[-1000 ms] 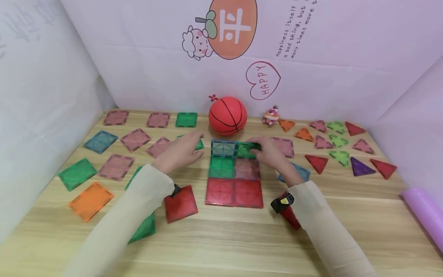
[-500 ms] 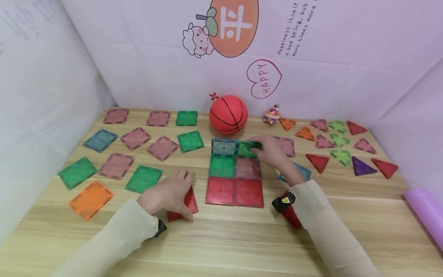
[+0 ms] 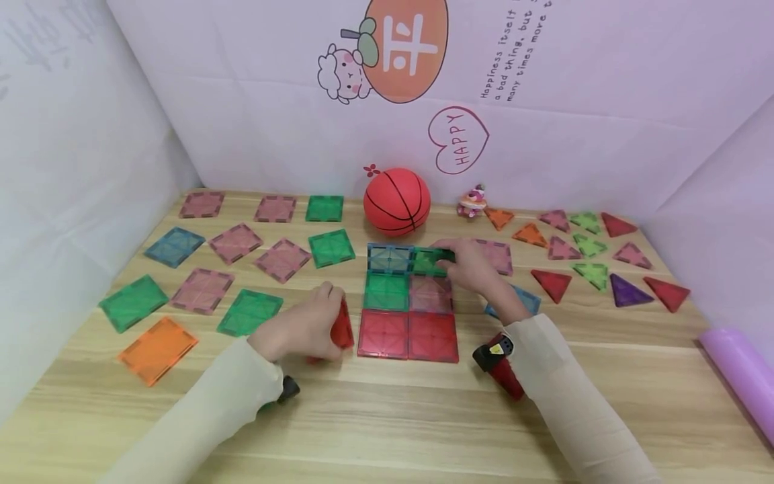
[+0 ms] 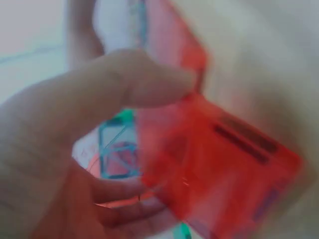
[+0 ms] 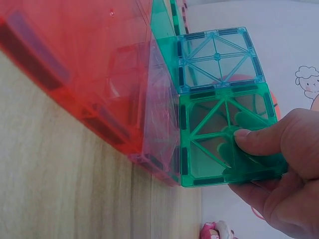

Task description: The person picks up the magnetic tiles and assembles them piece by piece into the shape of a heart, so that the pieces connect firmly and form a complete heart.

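Observation:
My left hand point(image 3: 305, 326) grips a red square magnetic tile point(image 3: 342, 327), tilted up on edge left of the joined tiles. In the left wrist view the thumb lies across this blurred red tile point(image 4: 214, 154), other fingers behind. Flat on the table, a block joins two red tiles point(image 3: 383, 334), a green tile point(image 3: 387, 292) and a pink tile point(image 3: 431, 294). Along its back edge stand a light blue tile point(image 5: 217, 57) and a green tile point(image 5: 207, 134), side by side. My right hand point(image 3: 471, 265) pinches the standing green one by its outer side, thumb on its face.
Loose square tiles, such as an orange one point(image 3: 158, 349), lie spread at left. Several triangle tiles point(image 3: 589, 245) lie at right. A red toy basketball point(image 3: 396, 202) and a small figurine point(image 3: 471, 202) stand by the back wall. A purple roll point(image 3: 738, 383) lies far right.
The left hand has come back from near the standing tiles to the loose red tile, gripped it and tipped it up, moving slightly right. The right hand has stayed on the green tile.

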`<state>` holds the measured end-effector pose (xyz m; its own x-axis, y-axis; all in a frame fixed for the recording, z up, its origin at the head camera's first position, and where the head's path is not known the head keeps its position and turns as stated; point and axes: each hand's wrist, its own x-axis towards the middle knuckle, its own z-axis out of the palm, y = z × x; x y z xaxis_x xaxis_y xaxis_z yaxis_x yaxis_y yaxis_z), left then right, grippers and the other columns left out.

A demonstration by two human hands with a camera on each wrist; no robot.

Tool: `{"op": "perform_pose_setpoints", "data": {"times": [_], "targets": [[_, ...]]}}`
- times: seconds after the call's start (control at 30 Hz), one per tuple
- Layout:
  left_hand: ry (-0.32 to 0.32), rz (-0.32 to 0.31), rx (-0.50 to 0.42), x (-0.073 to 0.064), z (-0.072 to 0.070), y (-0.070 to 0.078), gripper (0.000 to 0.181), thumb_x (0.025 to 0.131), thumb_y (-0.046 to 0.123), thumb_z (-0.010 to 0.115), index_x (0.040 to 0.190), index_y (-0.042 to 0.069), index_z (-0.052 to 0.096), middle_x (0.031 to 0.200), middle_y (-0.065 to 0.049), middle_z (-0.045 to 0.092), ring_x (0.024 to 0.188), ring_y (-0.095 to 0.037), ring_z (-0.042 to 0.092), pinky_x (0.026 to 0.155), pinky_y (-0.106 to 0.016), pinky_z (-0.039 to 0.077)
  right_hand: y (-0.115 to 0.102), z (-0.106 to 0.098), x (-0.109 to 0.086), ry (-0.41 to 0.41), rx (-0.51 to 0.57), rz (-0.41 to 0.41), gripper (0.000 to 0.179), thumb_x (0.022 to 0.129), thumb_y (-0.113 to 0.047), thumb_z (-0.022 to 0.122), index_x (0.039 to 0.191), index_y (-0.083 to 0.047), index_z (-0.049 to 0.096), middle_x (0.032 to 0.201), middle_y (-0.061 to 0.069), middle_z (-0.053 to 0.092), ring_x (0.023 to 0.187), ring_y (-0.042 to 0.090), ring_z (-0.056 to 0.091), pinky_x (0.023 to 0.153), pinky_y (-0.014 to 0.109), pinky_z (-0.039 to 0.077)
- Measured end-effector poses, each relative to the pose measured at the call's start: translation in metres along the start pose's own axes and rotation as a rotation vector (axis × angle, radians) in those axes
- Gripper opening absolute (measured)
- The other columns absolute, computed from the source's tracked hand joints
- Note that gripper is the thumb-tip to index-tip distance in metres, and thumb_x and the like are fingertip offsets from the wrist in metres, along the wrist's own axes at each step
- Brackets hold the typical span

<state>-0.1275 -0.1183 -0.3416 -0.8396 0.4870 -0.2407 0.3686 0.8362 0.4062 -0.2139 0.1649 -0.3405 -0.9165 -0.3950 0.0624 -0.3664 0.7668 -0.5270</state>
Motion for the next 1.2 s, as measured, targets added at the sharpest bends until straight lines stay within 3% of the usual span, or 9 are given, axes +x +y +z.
{"op": "perform_pose_setpoints", "data": {"times": [0.17,0.27,0.6,0.8,0.9,1.0,1.2], "targets": [[0.18,0.17,-0.197,0.024,-0.014,-0.014,0.085,0.069,0.014,0.078,0.137,-0.006,0.03,0.125,-0.019,0.04,0.108,-0.028,0.047,0.082,-0.04,0.052,-0.002,0.001,0.002,-0.012,0.004,0.025,0.027,0.09,0.001,0.059,0.116,-0.003,0.066,0.113,0.017,0.066,0.088,0.026,0.053,0.08,0.039,0.046],[0.224,0.176,-0.3,0.036,-0.019,-0.017,0.09,0.072,0.011,0.076,0.144,-0.002,0.024,0.134,-0.019,0.035,0.115,-0.031,0.046,0.09,-0.046,0.05,-0.002,0.003,0.003,-0.01,0.005,0.027,0.027,0.09,0.001,0.059,0.115,-0.003,0.066,0.112,0.016,0.067,0.087,0.024,0.053,0.079,0.037,0.046],[0.152,0.145,-0.44,0.052,-0.016,-0.021,0.087,0.08,0.006,0.071,0.149,0.006,0.019,0.149,-0.016,0.025,0.134,-0.033,0.037,0.101,-0.048,0.044,-0.001,0.004,0.003,-0.011,0.011,0.005,0.027,0.09,0.001,0.059,0.115,-0.002,0.066,0.112,0.018,0.066,0.084,0.024,0.051,0.075,0.036,0.044],[0.109,0.184,-0.502,0.056,-0.016,-0.023,0.09,0.082,0.005,0.07,0.151,0.009,0.013,0.153,-0.013,0.024,0.139,-0.031,0.032,0.104,-0.046,0.041,0.0,-0.001,0.001,-0.008,-0.008,-0.006,0.026,0.09,0.0,0.059,0.115,-0.001,0.065,0.113,0.019,0.065,0.094,0.026,0.055,0.089,0.047,0.047],[0.089,0.18,-0.511,0.05,-0.018,-0.027,0.091,0.083,0.007,0.07,0.152,0.008,0.01,0.154,-0.014,0.024,0.139,-0.032,0.032,0.105,-0.047,0.039,0.001,-0.001,0.001,-0.013,-0.019,-0.028,0.024,0.09,0.0,0.059,0.114,0.0,0.065,0.111,0.019,0.066,0.095,0.026,0.057,0.09,0.048,0.047],[0.073,0.164,-0.472,0.034,-0.02,-0.036,0.088,0.084,0.01,0.069,0.151,0.005,0.012,0.152,-0.018,0.027,0.137,-0.034,0.034,0.105,-0.048,0.04,0.001,0.0,0.002,-0.016,-0.018,-0.052,0.022,0.09,0.0,0.059,0.111,0.001,0.065,0.108,0.019,0.067,0.092,0.026,0.057,0.087,0.047,0.048],[0.049,0.105,-0.222,-0.017,-0.029,-0.051,0.071,0.084,0.016,0.072,0.143,0.002,0.034,0.138,-0.02,0.043,0.125,-0.035,0.046,0.099,-0.051,0.042,0.003,0.001,0.002,-0.008,0.012,-0.069,0.02,0.089,0.001,0.06,0.108,0.001,0.066,0.103,0.017,0.068,0.088,0.024,0.057,0.084,0.045,0.048]]}}
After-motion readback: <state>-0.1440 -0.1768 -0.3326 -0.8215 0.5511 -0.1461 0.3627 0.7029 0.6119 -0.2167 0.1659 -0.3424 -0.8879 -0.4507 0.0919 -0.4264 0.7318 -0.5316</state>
